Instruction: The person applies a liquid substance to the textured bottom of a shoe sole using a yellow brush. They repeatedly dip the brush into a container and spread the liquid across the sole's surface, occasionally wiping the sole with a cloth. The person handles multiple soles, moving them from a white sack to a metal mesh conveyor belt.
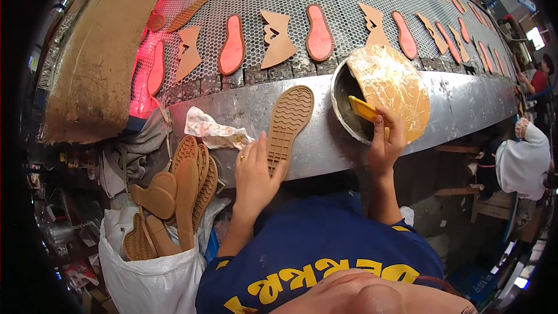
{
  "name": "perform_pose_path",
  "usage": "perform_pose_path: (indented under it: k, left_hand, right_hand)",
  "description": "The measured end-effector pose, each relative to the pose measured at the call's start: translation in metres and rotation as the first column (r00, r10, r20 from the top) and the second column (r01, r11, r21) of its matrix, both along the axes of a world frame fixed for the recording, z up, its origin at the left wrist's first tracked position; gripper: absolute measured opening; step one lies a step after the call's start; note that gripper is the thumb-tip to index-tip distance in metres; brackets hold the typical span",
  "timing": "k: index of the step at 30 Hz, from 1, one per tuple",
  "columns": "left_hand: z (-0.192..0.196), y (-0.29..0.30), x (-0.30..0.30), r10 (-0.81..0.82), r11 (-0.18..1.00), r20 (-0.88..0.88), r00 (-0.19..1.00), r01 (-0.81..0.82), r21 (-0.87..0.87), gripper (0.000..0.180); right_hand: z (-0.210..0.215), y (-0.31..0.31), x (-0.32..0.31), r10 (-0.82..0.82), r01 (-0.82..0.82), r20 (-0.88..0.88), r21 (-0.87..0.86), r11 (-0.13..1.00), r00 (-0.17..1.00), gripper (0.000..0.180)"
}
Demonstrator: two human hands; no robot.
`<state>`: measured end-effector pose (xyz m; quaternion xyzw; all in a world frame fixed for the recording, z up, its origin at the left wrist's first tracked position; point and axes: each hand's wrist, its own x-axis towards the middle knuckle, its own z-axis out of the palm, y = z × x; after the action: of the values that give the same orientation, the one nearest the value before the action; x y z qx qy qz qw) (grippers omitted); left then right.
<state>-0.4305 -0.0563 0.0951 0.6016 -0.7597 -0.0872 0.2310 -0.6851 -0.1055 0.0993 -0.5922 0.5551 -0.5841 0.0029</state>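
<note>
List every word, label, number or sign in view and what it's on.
Navy-blue fabric shirt: large yellow lettering, wording not copied here.
Flat pink insoles with brown edges: faint marks, too small to read.
Blue rectangular sign, upper right: pale marks, too small to read.
Dark blue surface, lower right: pale marks, too blurred.

Middle of frame well lit, rim vignettes to black. Red glow at left end of mesh belt, beside the lower-left insole. Hard white glare on the wrapped disc over the pot; softer sheen on metal tabletop. Pot interior shadowed, area below tabletop dim. Bright panel far right blown out. Tread on sole crisp; periphery soft. Fisheye bends the tabletop edge.
</note>
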Motion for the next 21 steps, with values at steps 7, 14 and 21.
perform_pose_path:
  k: [7, 14, 21]
  left_hand:
    - [-0.004, -0.004, -0.027, 0.133, 0.989, -0.07, 0.989, -0.127, 0.082, 0.082]
    - [-0.025, -0.009, -0.026, 0.301, 0.932, -0.914, 0.273, 0.122, 0.343, 0.034]
    - [-0.01, -0.001, -0.039, 0.19, 0.907, -0.962, -0.195, 0.411, 0.096, 0.037]
  right_hand:
    - [0.001, -0.004, -0.007, 0.178, -0.283, 0.507, 0.138, 0.949, 0.844, 0.015]
    - [0.002, -0.018, -0.014, 0.377, -0.372, 0.796, -0.207, 0.905, 0.474, 0.019]
    - [0.006, -0.018, -0.018, 0.507, -0.292, 0.758, -0.418, 0.86, 0.41, 0.018]
